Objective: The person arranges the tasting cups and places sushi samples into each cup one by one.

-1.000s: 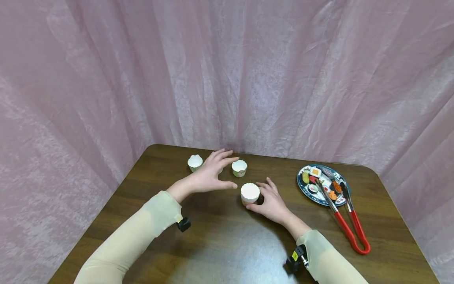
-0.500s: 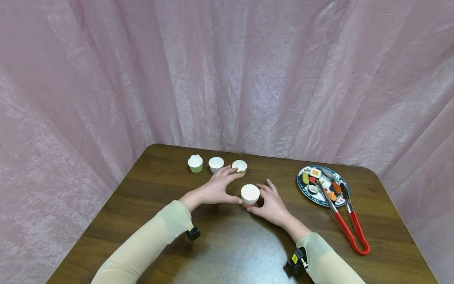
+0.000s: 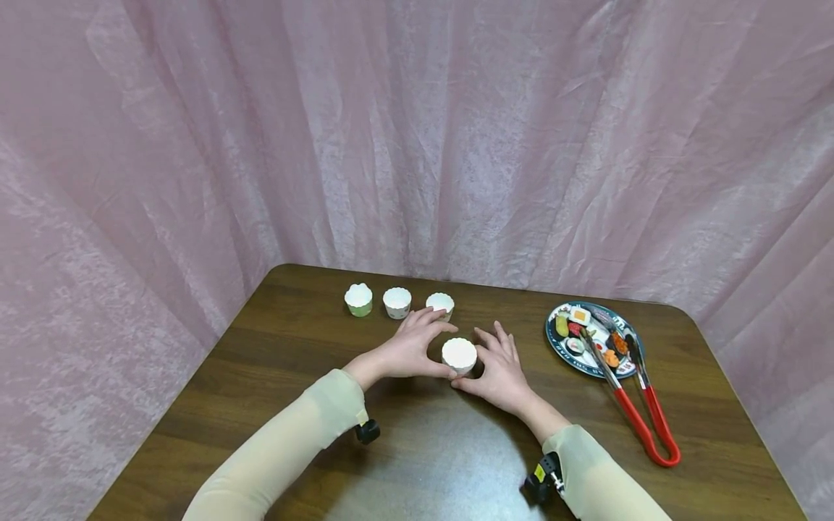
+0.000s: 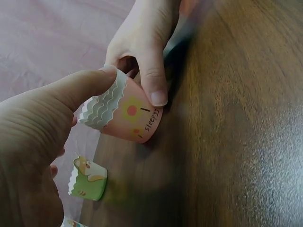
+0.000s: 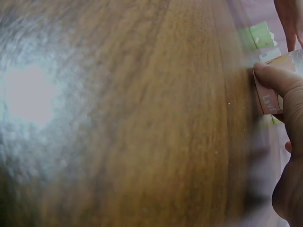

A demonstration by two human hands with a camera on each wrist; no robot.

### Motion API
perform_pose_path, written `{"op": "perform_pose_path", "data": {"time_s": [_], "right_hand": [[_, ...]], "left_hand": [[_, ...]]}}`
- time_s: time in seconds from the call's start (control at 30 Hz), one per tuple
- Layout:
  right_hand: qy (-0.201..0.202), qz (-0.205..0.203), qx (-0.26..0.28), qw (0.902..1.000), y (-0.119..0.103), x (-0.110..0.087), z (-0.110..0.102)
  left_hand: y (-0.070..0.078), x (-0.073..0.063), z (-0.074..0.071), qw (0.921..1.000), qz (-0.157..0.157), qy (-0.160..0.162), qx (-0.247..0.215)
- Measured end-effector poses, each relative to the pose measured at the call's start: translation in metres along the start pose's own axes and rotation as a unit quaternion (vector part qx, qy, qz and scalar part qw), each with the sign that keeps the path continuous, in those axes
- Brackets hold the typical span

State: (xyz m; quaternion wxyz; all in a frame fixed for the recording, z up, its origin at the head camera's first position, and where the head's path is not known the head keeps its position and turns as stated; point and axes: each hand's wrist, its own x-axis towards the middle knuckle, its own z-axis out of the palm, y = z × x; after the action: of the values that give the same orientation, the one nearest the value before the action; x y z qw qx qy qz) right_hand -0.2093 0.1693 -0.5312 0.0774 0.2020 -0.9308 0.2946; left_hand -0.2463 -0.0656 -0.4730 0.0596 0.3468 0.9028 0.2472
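Three cups [image 3: 359,301], one cup stack [image 3: 459,355], one plate [image 3: 552,346], one pair of tongs [image 3: 628,412]

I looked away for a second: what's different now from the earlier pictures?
The left hand moved rightward and nearer the camera, bringing its thumb to the pink cup; nothing was let go. The right hand still holds that cup; the three rear cups, plate and tongs stayed put.
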Motion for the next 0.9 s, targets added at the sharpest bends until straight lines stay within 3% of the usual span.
{"op": "perform_pose_path", "data": {"time_s": [0.9], "right_hand": [[0.0, 0.007, 0.014, 0.9999, 0.0011, -0.0001, 0.0016]], "left_hand": [[0.0041, 0.0072, 0.0043, 0.9997, -0.009, -0.016, 0.013]]}}
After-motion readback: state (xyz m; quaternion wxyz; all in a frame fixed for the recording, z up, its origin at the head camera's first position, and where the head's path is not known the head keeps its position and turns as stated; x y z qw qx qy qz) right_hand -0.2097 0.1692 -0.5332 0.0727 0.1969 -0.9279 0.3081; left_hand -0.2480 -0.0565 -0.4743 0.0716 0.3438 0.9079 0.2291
